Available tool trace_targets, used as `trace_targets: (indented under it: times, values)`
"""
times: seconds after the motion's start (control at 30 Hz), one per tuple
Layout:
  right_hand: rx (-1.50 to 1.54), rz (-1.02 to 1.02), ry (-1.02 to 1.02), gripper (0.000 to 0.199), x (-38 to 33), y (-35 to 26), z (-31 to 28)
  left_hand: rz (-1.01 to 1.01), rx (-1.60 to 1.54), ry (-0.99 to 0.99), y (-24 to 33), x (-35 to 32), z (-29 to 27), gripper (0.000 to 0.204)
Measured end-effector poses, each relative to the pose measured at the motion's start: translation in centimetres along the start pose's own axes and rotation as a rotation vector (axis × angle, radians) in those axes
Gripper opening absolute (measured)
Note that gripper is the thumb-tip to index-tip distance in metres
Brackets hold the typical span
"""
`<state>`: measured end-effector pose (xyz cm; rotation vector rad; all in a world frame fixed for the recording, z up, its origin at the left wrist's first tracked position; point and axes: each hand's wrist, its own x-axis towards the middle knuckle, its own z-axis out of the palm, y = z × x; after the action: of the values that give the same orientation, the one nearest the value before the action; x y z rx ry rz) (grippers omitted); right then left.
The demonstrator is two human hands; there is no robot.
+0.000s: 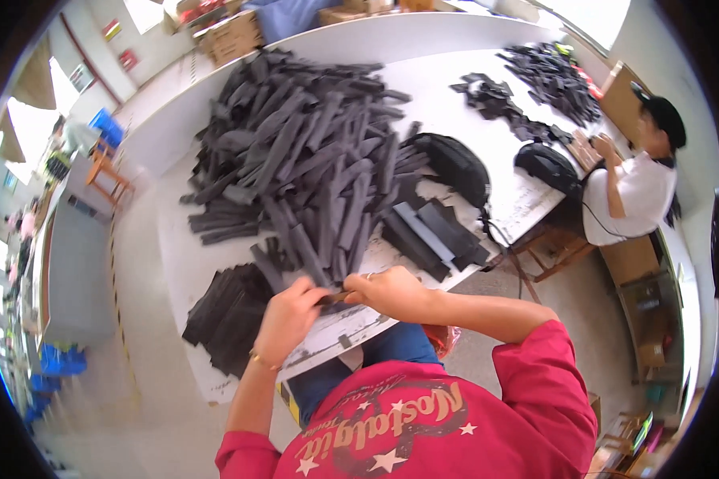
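Note:
At the table's near edge, my left hand [291,310] and my right hand [387,292] face each other with fingers closed. A short dark strip [335,298] spans the gap between them, pinched at both ends; its exact kind is too small to tell. Just beyond my fingers, a large heap of dark grey fabric strips [295,152] spreads across the table. Left of my left hand lies a stack of flat black fabric pieces [230,315]. Farther right of my right hand are flat dark pieces [439,235] with a lighter grey one among them.
A black bag-like item [454,164] with a cord lies right of the heap on the white table [185,263]. At the right, a co-worker [635,176] in a white top handles dark pieces beside another black item [547,165]. More dark strips [550,80] lie at the far right.

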<state>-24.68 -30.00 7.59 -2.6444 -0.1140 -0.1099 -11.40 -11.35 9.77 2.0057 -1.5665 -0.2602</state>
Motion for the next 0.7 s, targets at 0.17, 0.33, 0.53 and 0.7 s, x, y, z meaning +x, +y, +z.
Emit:
trace_targets:
  times: [0.17,0.33,0.53,0.7]
  values:
    - [0.552,0.061,0.212,0.045,0.4,0.4,3.7,0.121,0.300,0.130,1.0,2.3,1.5,0.056]
    - [0.937,0.245,-0.021,0.040,0.6,-0.3,2.2,0.112,0.135,0.999,-0.7,-2.3,1.1,0.076]
    - [1.143,0.304,0.028,0.035,1.5,-3.1,7.7,-0.187,-1.956,0.857,-4.5,-1.7,4.1,0.029]
    - [0.716,0.209,0.505,0.023,3.8,-6.6,11.6,-0.370,-1.885,1.035,-3.4,-1.5,6.8,0.024]
